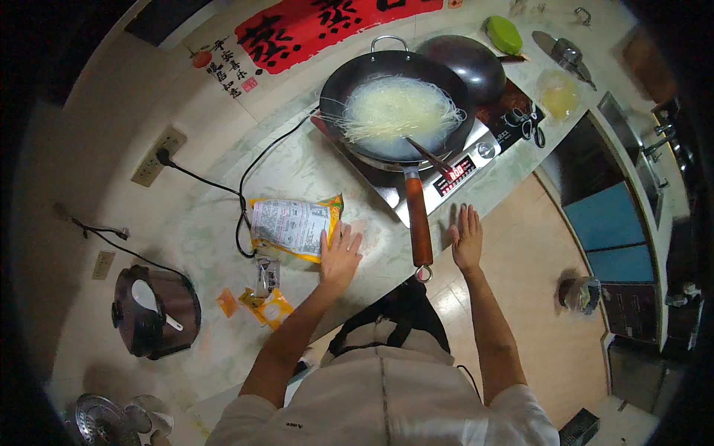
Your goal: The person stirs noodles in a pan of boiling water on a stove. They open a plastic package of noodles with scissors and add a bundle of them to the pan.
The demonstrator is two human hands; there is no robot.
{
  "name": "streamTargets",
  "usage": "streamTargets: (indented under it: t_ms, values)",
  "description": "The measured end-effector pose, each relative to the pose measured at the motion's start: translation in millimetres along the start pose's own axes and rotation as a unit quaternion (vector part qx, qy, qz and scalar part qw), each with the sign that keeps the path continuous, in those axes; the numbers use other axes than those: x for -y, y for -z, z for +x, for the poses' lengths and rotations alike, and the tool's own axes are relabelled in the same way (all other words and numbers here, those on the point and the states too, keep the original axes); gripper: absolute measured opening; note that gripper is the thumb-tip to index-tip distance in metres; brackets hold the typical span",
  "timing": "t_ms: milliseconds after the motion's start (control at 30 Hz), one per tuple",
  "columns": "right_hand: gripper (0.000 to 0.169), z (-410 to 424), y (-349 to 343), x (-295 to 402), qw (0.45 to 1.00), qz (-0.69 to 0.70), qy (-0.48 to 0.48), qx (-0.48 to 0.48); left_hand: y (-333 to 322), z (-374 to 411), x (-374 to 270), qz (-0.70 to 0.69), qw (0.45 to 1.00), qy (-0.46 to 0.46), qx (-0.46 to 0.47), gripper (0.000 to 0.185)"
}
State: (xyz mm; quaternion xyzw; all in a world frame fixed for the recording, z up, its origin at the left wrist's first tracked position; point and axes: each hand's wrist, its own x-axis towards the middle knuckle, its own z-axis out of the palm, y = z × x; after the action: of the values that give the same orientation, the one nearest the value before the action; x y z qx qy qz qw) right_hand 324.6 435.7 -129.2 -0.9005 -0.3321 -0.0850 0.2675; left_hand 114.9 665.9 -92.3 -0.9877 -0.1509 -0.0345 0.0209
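My left hand (340, 259) lies with spread fingers on the counter, its fingertips at the right edge of a yellow and white food packet (291, 226). My right hand (467, 240) is at the counter's front edge, fingers extended, holding nothing, to the right of the wok's wooden handle (418, 220). The black wok (334, 83) stands on an induction cooker (484, 148) with a lit display. Thin pale noodles (399, 108) lie in cloudy liquid inside it, some strands over the left rim. Dark chopsticks (429, 156) lean on the wok's near rim, tips in the noodles.
Small sachets (273, 306) lie left of my left forearm, near a rice cooker (159, 312) with a white rice paddle on top. A black cable (242, 189) runs to a wall socket. Behind the wok are a dark domed lid (463, 61), scissors (524, 122) and a green item (503, 34).
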Motion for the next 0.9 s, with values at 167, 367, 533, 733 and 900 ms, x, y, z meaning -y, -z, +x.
streamTargets:
  t_ms: [167, 367, 533, 733, 900]
  values:
    - [0.055, 10, -19, 11, 0.999, -0.004, 0.002, 0.034, 8, -10, 39, 0.064, 0.994, 0.058, 0.065, 0.045]
    - [0.053, 5, -41, 36, 0.998, 0.010, 0.034, 0.048, 2, -28, 66, 0.005, 0.996, 0.094, 0.011, 0.049]
    - [0.042, -1, -50, 56, 0.990, 0.062, 0.050, 0.119, 3, 11, 37, -0.152, 0.985, 0.076, -0.014, 0.056]
    - [0.046, -12, -57, 102, 0.970, 0.195, -0.015, 0.143, -32, 67, 2, -0.209, 0.976, 0.056, -0.024, 0.057]
    - [0.055, -10, -48, 134, 0.967, 0.192, 0.145, 0.079, -34, 51, -9, -0.224, 0.974, -0.004, 0.028, 0.050]
